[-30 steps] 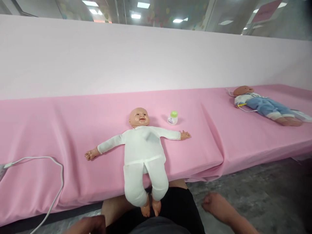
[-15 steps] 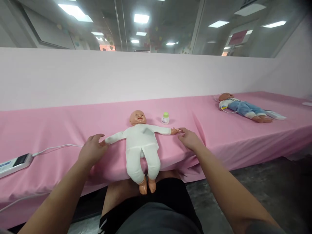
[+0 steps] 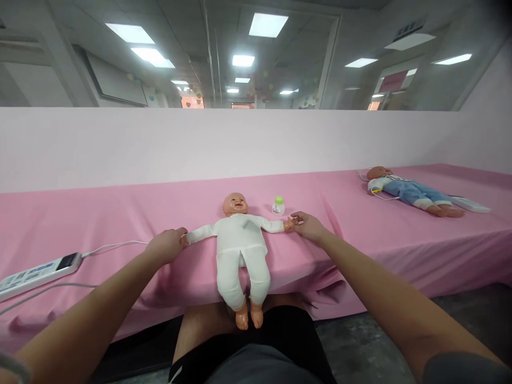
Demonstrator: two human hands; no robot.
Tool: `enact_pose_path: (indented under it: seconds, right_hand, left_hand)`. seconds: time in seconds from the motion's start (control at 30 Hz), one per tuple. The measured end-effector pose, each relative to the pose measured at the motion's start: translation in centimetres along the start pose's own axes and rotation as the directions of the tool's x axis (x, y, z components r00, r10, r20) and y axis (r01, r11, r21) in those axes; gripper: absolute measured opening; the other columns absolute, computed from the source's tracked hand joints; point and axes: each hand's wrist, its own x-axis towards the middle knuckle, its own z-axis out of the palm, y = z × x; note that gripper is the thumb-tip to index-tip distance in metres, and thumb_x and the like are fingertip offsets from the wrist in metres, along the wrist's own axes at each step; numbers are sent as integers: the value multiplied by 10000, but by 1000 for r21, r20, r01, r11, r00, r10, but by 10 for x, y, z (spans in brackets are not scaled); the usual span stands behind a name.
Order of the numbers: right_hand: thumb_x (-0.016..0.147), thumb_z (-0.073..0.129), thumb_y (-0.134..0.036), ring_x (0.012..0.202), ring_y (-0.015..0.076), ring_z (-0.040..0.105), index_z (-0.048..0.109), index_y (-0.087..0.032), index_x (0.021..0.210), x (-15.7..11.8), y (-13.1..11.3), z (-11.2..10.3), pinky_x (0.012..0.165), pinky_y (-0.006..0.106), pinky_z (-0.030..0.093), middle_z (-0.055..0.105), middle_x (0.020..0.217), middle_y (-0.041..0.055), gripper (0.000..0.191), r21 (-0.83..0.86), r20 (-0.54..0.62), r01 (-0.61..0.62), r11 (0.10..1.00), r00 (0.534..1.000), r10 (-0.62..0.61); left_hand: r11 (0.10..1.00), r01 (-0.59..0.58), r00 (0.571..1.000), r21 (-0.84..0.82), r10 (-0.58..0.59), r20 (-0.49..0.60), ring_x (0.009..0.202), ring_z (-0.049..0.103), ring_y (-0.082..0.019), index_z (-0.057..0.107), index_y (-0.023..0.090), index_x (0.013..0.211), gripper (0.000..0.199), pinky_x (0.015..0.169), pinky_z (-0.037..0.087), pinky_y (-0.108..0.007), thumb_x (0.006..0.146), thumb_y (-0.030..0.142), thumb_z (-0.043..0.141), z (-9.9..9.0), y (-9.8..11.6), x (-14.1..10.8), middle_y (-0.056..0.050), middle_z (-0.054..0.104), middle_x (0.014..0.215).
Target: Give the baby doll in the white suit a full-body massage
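Note:
A baby doll (image 3: 241, 237) in a white suit lies on its back on the pink-covered table (image 3: 168, 208), its arms spread and its bare feet past the front edge above my lap. My left hand (image 3: 167, 245) is closed around the doll's hand at the left. On the other side, my right hand (image 3: 307, 226) pinches the doll's other hand between thumb and fingers. A small clear bottle with a green cap (image 3: 278, 206) stands beside the doll's arm, close to my right hand.
A white device with a screen (image 3: 44, 274) and cables lies at the left, near my left forearm. Farther right, another doll (image 3: 412, 192) in blue trousers lies with thin tubes and a pale flat object (image 3: 470, 204). A white wall (image 3: 120, 144) with windows rises behind.
My left hand has moved right and closed more around the doll's hand. The doll's arm in my right hand sits slightly lower relative to its body. The view has tilted and shifted.

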Motion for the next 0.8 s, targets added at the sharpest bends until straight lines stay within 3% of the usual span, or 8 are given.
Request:
enact_pose_path:
  seconds: [0.1,0.2,0.27,0.37,0.47,0.57,0.7,0.8]
  right_hand:
    - [762,841,-282,898,241,737,559,-192,1361,0,-3,5,722,325,596,747,1115,139,668,304,51,-215,928,977,209]
    - [772,859,-285,852,225,737,574,-170,1297,0,0,16,693,303,601,757,1030,140,607,468,34,-234,852,968,247]
    - [793,860,-332,826,195,721,642,-166,1162,0,4,24,682,267,595,754,992,124,460,566,7,-171,807,979,202]
    - [787,870,-393,795,159,691,700,-147,940,3,8,34,695,228,591,742,925,99,335,673,5,-101,732,991,132]
    - [725,909,-402,801,168,686,722,-144,898,12,-2,41,714,242,608,741,906,84,363,726,-16,-75,684,992,126]
    - [702,915,-387,896,206,709,734,-162,954,25,-25,50,797,295,634,757,988,82,383,767,-97,-14,642,986,137]
    - [793,827,-391,977,219,728,721,-200,1028,39,-52,70,777,291,629,763,1107,79,321,777,-170,57,627,978,122]
    - [830,775,-399,994,215,742,709,-218,1022,46,-49,84,746,272,617,766,1143,69,272,777,-175,47,628,974,145]
  left_hand:
    - [995,-33,999,-95,30,-35,968,700,-339,684,248,1236,399,739,462,-364,909,417,530,-8,-6,10,-131,763,1081]
    - [918,63,983,-391,-126,-137,951,717,-323,665,247,1287,510,748,502,-355,839,491,661,-6,-7,12,-113,770,1067]
    - [754,113,928,-647,-314,-203,923,732,-305,644,230,1316,606,752,536,-355,775,483,745,4,-2,6,-111,770,1069]
    - [454,37,834,-890,-505,-222,934,745,-286,615,205,1346,648,807,576,-387,762,432,778,26,13,-3,-124,764,1101]
    - [270,-102,825,-957,-514,-233,1063,728,-274,637,228,1305,570,939,572,-419,788,419,782,34,31,3,-118,747,1196]
    - [132,-205,841,-970,-484,-243,1123,706,-263,694,204,1177,425,997,564,-416,801,384,778,22,47,29,-121,729,1245]
    - [42,-188,849,-981,-495,-184,999,716,-222,727,175,1033,261,931,594,-384,812,312,746,9,60,67,-114,746,1135]
    - [-57,-144,849,-988,-521,-94,938,721,-199,712,187,1030,207,836,615,-348,849,286,690,20,56,78,-106,750,1101]
